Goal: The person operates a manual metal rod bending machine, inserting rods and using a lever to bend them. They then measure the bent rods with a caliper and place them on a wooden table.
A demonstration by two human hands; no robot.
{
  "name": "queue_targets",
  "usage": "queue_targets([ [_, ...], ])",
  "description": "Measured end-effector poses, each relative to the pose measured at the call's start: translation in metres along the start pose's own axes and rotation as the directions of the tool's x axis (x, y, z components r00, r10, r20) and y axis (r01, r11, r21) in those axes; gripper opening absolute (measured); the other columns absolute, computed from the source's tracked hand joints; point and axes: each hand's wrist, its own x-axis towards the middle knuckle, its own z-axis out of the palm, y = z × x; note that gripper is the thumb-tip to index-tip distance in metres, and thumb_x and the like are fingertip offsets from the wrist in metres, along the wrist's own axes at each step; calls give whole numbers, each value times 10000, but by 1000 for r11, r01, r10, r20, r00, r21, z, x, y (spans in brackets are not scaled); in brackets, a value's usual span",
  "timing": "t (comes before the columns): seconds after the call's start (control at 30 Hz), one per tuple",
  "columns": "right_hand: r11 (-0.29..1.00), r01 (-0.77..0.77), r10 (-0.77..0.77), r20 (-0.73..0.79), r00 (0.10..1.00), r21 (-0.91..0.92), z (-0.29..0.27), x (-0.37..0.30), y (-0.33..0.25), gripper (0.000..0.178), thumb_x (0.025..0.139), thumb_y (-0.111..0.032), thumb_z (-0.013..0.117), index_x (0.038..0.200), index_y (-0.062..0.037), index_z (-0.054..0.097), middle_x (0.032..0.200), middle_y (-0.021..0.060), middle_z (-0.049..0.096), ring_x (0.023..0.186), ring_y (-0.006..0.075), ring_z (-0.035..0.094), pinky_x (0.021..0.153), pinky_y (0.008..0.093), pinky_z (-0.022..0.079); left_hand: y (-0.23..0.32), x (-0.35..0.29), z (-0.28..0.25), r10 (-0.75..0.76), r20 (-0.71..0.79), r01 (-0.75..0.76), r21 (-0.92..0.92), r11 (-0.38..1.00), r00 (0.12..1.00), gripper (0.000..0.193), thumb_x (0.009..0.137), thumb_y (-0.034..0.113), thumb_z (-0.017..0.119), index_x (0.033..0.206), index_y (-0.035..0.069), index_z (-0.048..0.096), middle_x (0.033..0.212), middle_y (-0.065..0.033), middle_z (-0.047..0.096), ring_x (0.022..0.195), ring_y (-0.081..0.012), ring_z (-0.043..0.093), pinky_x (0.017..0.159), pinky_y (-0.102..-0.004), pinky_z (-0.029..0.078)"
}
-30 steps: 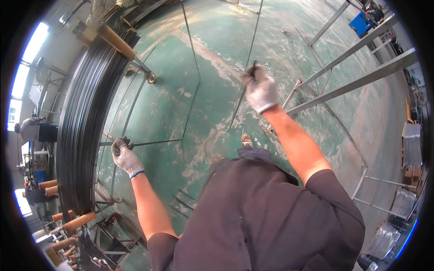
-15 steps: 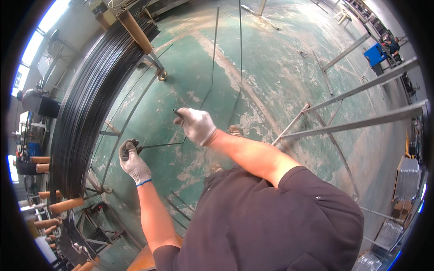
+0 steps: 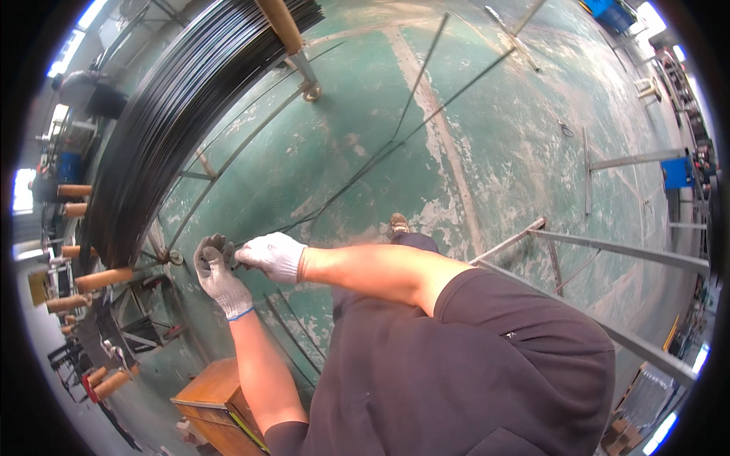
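My left hand (image 3: 219, 267), in a grey knitted glove with dark fingertips, is closed at the end of a thin dark rod (image 3: 468, 85). My right hand (image 3: 272, 256), in a whitish glove, is closed right beside it, fingertips near the left fingers. From the hands the long rod slants away over the green floor to the far right. Close along it runs a second dark line, which turns off toward the far side; I cannot tell rod from shadow near the hands. The gloves hide the gripped ends.
A thick bundle of long dark rods (image 3: 163, 125) lies at the left on a wheeled frame with brown rollers (image 3: 104, 280). Metal bars (image 3: 623, 251) stand out at the right. Near my left forearm is a wooden cabinet (image 3: 209, 384); my shoe (image 3: 398, 223) shows on the floor.
My right hand has moved left and nearer, from apart to beside my left hand. The long rod now slants to the far right. My view has shifted, bringing the cabinet further in.
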Motion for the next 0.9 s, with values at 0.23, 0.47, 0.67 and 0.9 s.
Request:
queue_targets([
  [0.23, 993, -8, 1, 55, 998, 118, 26, 19, 12, 229, 845, -66, 727, 1064, -130, 708, 945, 105, 728, 881, 339, 734, 751, 444, 586, -2, -11, -1, 162, 52, -158, -75, 985, 985, 651, 1093, 496, 607, 1482, -17, 505, 1402, -184, 622, 1302, -298, 618, 1116, -476, 534],
  [0.47, 944, -203, 177, 118, 977, 260, 22, 31, 13, 303, 862, -105, 757, 1164, -99, 730, 1058, 160, 755, 1006, 390, 732, 866, 456, 589, -11, 3, 18, 154, -130, -159, -30, 987, 980, 324, 1043, -39, 526, 1364, -18, 571, 1256, -156, 693, 1105, -238, 691, 934, -386, 605],
  [0.67, 615, -779, 713, 509, 482, -124, -103, -75, 46, 582, 922, -461, 711, 1373, -92, 711, 1314, 193, 740, 1203, 369, 707, 1030, 432, 551, -5, 17, 29, 70, -231, -70, 5, 998, 970, 481, 896, -174, 364, 1258, -11, 635, 1181, -145, 693, 1020, -221, 706, 788, -340, 613],
  [0.9, -439, -787, 817, -172, -550, 434, -257, -461, 135, 707, 957, -551, 763, 1366, 15, 651, 1332, 223, 685, 1117, 361, 687, 913, 520, 578, 2, 40, 42, 50, -232, -43, 34, 999, 971, 487, 883, -198, 364, 1245, -27, 640, 1151, -162, 703, 978, -233, 720, 727, -333, 621],
])
